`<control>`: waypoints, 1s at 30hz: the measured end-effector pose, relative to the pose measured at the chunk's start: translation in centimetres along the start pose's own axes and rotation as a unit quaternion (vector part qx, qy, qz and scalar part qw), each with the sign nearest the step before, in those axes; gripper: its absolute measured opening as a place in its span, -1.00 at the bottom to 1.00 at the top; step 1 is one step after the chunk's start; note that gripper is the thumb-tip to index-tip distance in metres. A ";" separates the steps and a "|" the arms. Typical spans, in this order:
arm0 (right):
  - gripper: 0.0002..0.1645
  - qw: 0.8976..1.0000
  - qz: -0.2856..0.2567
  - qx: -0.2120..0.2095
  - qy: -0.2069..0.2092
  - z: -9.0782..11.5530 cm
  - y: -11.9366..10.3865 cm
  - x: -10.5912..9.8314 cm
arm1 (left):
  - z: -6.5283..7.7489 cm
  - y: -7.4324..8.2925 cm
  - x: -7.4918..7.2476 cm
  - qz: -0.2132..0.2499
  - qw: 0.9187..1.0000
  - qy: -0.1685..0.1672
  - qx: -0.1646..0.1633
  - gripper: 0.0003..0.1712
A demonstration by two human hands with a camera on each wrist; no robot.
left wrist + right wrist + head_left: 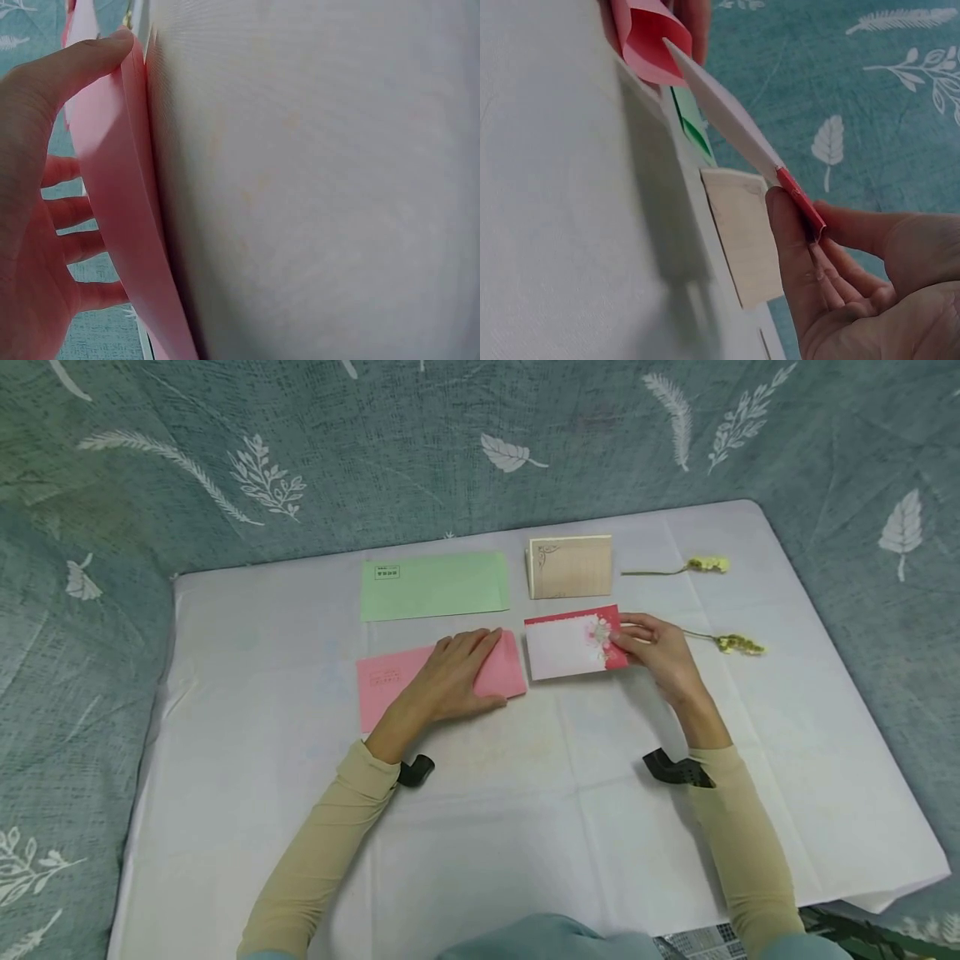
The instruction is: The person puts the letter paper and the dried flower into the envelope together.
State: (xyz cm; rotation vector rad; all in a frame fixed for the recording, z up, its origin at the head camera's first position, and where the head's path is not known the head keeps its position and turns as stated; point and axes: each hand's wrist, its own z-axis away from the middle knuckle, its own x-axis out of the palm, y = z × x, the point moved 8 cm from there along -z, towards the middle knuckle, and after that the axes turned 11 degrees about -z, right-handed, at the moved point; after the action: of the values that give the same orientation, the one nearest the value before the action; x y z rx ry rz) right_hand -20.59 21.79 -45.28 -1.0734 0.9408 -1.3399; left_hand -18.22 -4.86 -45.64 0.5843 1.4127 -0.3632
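Note:
My left hand [456, 681] grips the pink envelope [386, 683] near its right end. In the left wrist view the thumb presses one long edge of the bowed envelope [124, 172], and the fingers spread along the other side. Its mouth gapes in the right wrist view, a rounded pink opening [656, 41]. Between thumb and fingers, my right hand [663, 656] pinches the red-bordered end of a white card [562, 647] with a printed flower. The card's far end [705, 90] points toward the envelope mouth; whether it touches or enters is unclear.
Behind the pink envelope lies a green envelope [435, 585]. A folded beige card [572, 567] stands to its right. Two yellow flower stems, one upper [705, 565] and one lower [738, 644], lie farther right on the white tablecloth [495, 827]. Patterned fabric [405, 460] hangs behind.

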 end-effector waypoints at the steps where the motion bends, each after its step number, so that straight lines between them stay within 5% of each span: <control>1: -0.44 1.000 -0.001 -0.003 -0.003 0.0 0.0 0.2 | 0.0 0.0 0.0 -0.001 1.000 0.000 -0.001 0.10; 20: -0.44 0.998 0.054 0.019 0.005 -0.1 1.4 1.1 | 0.0 0.2 0.5 -0.001 1.000 -0.007 0.001 0.11; 30: -0.49 0.999 0.037 0.003 -0.021 -0.3 1.5 2.0 | 0.1 0.2 0.2 -0.010 1.000 0.003 0.003 0.11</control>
State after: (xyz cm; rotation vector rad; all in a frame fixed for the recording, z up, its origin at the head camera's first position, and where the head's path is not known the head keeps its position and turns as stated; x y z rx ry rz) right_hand -20.43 19.72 -46.70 -1.0491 0.9348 -1.2548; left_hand -17.97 -4.75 -45.77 0.5770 1.4238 -0.3824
